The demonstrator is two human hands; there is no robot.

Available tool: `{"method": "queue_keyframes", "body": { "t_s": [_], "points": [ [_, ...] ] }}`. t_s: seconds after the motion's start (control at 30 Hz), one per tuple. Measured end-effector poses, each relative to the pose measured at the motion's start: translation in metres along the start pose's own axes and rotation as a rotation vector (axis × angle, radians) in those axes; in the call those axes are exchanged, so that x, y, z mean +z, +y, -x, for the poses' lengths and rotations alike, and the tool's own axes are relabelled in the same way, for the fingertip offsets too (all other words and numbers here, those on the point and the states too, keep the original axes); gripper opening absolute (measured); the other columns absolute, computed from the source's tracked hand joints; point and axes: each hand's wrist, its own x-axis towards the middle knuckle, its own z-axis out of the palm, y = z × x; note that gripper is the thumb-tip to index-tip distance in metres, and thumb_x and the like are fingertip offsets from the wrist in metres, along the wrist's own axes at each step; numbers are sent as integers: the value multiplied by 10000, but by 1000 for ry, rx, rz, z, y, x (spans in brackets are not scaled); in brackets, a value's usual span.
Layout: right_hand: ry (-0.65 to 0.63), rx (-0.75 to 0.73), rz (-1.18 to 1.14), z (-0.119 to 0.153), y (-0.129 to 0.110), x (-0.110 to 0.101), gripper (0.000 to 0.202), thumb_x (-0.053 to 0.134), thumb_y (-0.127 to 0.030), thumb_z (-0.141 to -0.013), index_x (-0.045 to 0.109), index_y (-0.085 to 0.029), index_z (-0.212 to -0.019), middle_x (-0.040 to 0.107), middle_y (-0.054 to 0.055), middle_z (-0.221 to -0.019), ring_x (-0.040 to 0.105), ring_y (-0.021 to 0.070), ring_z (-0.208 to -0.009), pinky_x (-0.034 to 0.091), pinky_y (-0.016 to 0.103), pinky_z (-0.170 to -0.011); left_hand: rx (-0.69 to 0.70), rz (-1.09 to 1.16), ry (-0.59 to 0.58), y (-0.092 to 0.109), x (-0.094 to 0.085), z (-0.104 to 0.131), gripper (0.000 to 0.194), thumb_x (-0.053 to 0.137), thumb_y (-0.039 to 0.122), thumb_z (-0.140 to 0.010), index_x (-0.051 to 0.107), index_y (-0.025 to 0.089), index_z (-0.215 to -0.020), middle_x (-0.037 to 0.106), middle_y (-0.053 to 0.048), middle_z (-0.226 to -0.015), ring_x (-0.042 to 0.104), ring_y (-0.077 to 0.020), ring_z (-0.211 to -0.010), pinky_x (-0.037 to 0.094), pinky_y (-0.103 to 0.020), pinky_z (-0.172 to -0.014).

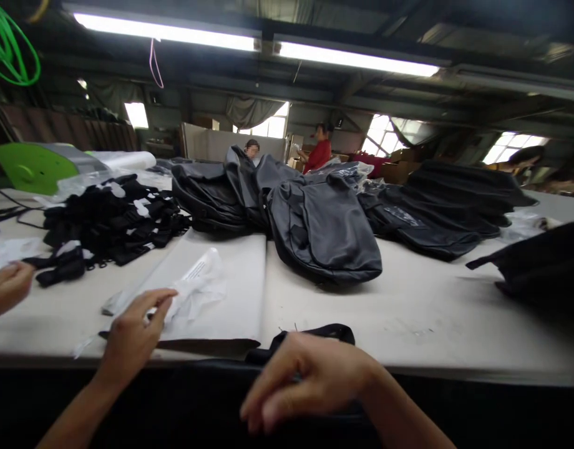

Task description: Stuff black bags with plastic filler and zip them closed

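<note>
My left hand (135, 327) pinches the edge of a clear plastic bag (200, 284) with printed text, above a white sheet (240, 274) on the table. Over the front edge of the table is my right hand (315, 377), its fingers bent down and drawn together; what they hold, if anything, is lost against dark material. Just behind it lies a black strap-like piece (340, 332). A black backpack (334, 224) lies on the table beyond my hands.
Black straps (113, 218) are heaped at the left, near another person's hand (9, 287) and a green machine (34, 167). More black bags (437, 206) cover the back and right of the white table (408, 312). A person in red (319, 154) stands far behind.
</note>
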Motion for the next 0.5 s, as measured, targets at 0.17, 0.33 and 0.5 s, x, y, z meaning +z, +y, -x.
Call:
{"method": "queue_keyframes", "body": {
  "t_s": [0.17,0.33,0.5],
  "points": [
    [642,208,152,-92,47,-50,355,643,-244,-889,693,-100,-1209,751,107,-1000,700,167,-787,550,265,-722,-213,-68,-175,-23,26,-82,549,541,481,-662,637,85,-1030,668,-266,-1142,580,-449,-1185,383,-551,-1098],
    [806,255,341,-140,71,-72,679,889,-390,-601,669,-160,-1201,686,118,-1191,658,309,-1056,502,406,-940,-293,136,-444,-7,55,-81,558,800,432,-400,679,136,-858,737,-149,-864,673,-412,-926,542,-464,-849],
    [939,271,275,-163,83,-78,291,845,-249,-583,667,-183,-805,701,99,-1072,586,350,-1141,448,421,-961,-481,543,-647,22,68,-60,606,842,449,-536,664,85,-985,727,-130,-782,678,-278,-662,557,-343,-589]
  ]
}}
